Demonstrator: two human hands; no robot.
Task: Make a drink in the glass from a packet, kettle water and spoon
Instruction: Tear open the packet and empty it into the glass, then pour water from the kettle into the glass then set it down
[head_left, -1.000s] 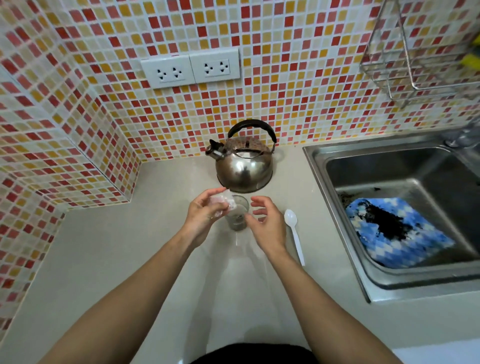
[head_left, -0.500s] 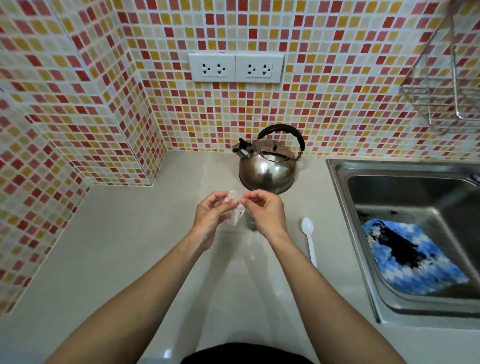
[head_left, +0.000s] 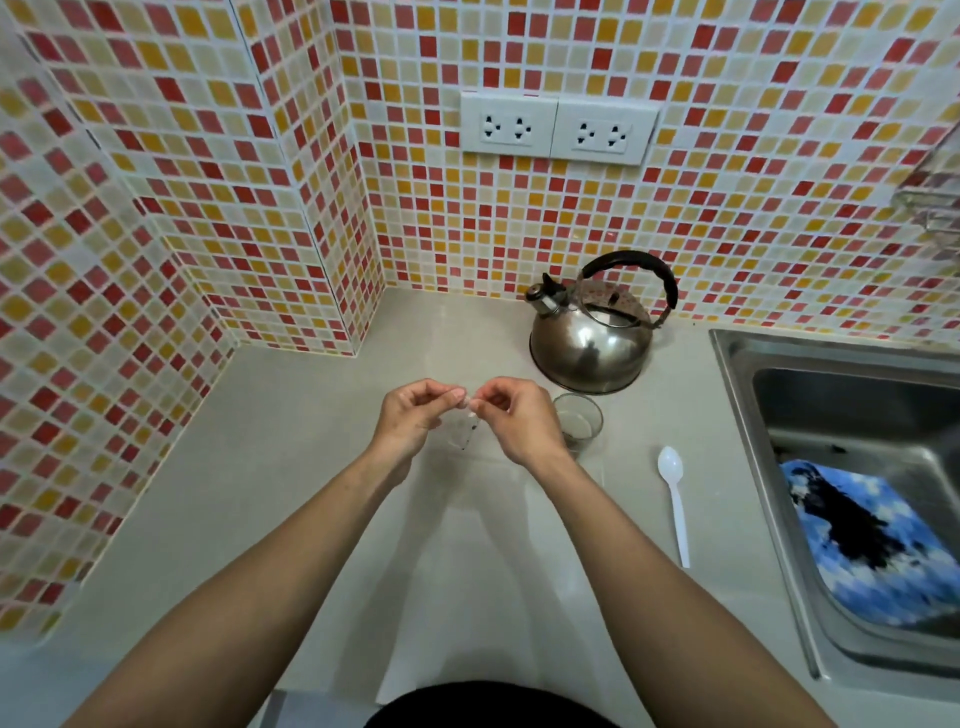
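A small clear plastic packet (head_left: 464, 430) hangs between my two hands above the counter, with a few dark specks inside. My left hand (head_left: 413, 423) pinches its top left edge and my right hand (head_left: 514, 418) pinches its top right edge. Just right of my right hand stands a small glass (head_left: 581, 423) with some dark powder at the bottom. Behind the glass, near the wall, sits a steel kettle (head_left: 592, 345) with a black handle. A white plastic spoon (head_left: 674, 501) lies on the counter to the right of the glass.
A steel sink (head_left: 737, 374) takes up the right side, with a blue and white cloth (head_left: 872, 540) stained black inside. Mosaic tile walls close in the back and left. Two wall sockets (head_left: 556, 127) sit above the kettle. A wire rack (head_left: 930, 202) hangs at far right.
My right hand came over to the packet and now both hands pinch it, to the left of the glass. The view has shifted left, so the kettle and sink appear further right.
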